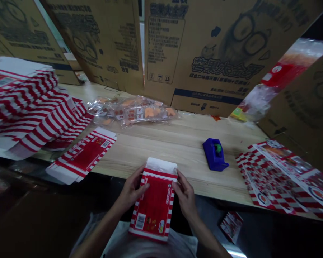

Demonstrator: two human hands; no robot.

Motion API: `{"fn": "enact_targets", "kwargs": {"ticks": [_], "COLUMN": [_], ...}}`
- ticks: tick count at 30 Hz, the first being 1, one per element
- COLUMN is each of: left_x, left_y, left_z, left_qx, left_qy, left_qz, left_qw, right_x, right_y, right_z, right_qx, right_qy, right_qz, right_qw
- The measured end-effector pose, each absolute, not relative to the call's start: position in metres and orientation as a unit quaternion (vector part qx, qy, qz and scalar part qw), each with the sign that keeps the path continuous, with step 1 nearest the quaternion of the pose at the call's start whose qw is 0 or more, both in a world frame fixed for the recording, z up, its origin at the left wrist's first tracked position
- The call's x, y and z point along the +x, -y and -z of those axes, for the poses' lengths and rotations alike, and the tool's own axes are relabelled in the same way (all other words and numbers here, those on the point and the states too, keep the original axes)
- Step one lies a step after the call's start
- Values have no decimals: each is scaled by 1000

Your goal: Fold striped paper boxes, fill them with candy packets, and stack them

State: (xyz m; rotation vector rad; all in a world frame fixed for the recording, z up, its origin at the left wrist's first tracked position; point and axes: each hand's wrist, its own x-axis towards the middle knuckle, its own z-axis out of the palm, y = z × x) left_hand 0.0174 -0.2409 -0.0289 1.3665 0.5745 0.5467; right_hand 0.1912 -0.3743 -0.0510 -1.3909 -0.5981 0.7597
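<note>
Pale wood workbench [177,143] runs across the view, flattened brown cardboard cartons [212,46] standing along its far edge and leaning in at the right. Stack of flat red-and-white striped paperboard box blanks [29,107] sits at far left, with one loose striped box [82,156] just beside it. Clear plastic bags of orange pieces [131,111] lie toward the back, blue tape dispenser [214,154] mid-bench, red-and-white checked printed sheets [282,175] at right. Red paperboard box with striped edges [152,206] is held upright just past the bench's near edge, white top flap open, clear plastic showing at the mouth. Left hand [131,188] and right hand [185,191] are both closed on its upper sides. Inside of box hidden, small print too small to read, bag contents hard to make out
</note>
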Motion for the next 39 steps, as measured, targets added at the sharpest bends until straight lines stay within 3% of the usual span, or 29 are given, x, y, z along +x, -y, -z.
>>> {"fn": "enact_targets", "kwargs": {"ticks": [5,9,15,21,26,32,39], "left_x": [10,11,21,28,23,2,-6], "left_y": [247,240,233,242,236,225,209], "left_z": [44,40,29,35,28,22,15], "left_qx": [729,790,714,522,567,750,729], "left_qy": [-277,-275,-280,-378,-352,-265,-279], "left_qz": [-213,-193,-295,-345,-308,-242,-182], "left_qw": [589,513,569,682,678,555,598], "right_x": [193,196,194,187,193,198,203], "right_y": [386,383,372,362,359,364,351], "right_z": [73,68,52,46,36,31,12], "right_qx": [-700,-682,-649,-628,-623,-609,-625], "right_qy": [367,450,445,291,396,461,463], "right_qz": [-252,-232,-234,-308,-330,-339,-397], "right_qw": [558,528,571,652,589,549,487]}}
